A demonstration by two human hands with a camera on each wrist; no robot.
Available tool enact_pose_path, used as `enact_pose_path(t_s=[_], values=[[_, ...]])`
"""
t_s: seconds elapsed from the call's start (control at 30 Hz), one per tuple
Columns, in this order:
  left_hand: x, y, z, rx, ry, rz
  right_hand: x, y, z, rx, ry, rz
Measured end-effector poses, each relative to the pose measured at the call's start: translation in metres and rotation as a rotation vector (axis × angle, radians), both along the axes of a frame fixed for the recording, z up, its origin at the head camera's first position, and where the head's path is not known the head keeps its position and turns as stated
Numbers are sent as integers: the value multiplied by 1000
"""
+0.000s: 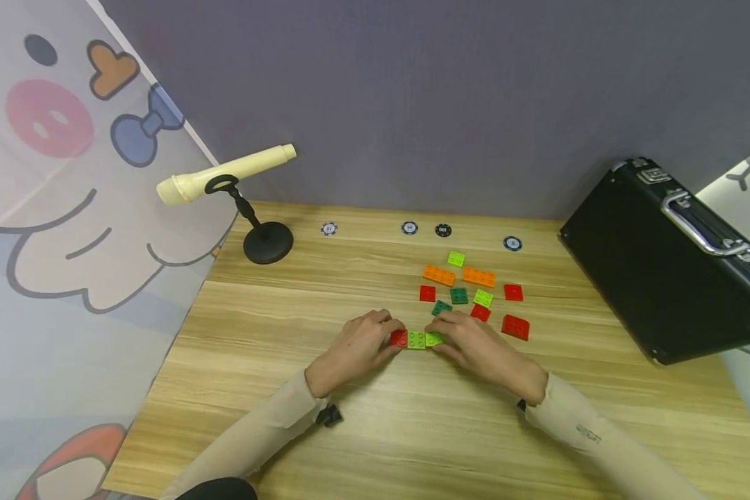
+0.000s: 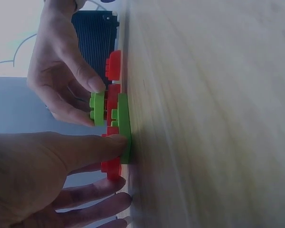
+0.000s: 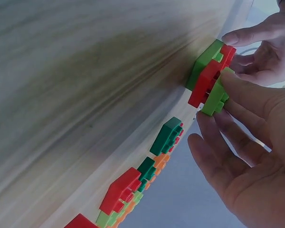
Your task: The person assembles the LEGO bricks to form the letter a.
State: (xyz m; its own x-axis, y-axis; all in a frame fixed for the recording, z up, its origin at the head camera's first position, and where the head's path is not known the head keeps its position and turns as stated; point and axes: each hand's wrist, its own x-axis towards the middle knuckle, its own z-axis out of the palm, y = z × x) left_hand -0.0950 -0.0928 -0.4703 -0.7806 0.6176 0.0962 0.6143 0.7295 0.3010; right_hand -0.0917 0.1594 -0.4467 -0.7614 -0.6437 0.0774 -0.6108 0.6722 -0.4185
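Note:
A small toy-brick build sits in front of me: a light green brick point(image 1: 416, 339) at the bottom, a red brick point(image 1: 399, 338) on its left end and another red brick point(image 3: 205, 80) on its right. My left hand point(image 1: 364, 345) grips the left end between thumb and fingers, at the red brick. With thumb and fingertips, my right hand point(image 1: 477, 345) pinches a small light green brick point(image 2: 99, 109) over the right red brick. Studs face up on every brick. The right fingers partly cover this small brick in the head view.
Behind the hands lie loose bricks: orange bricks point(image 1: 478, 277), dark green bricks point(image 1: 459, 296), light green ones and several red bricks point(image 1: 515, 327). Poker chips point(image 1: 409, 228) line the back edge. A microphone on a stand point(image 1: 267, 242) is back left; a black case point(image 1: 650, 271) stands right.

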Motion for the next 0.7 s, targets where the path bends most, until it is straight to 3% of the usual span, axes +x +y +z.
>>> enact_pose_path(t_s=[0.33,0.7], values=[[-1,-1,4,-10,-26,3,-5,-2,1,-4,-42,27],[-2,0,-1,2,-16,-5,1,-1,-7,-19,2,0]])
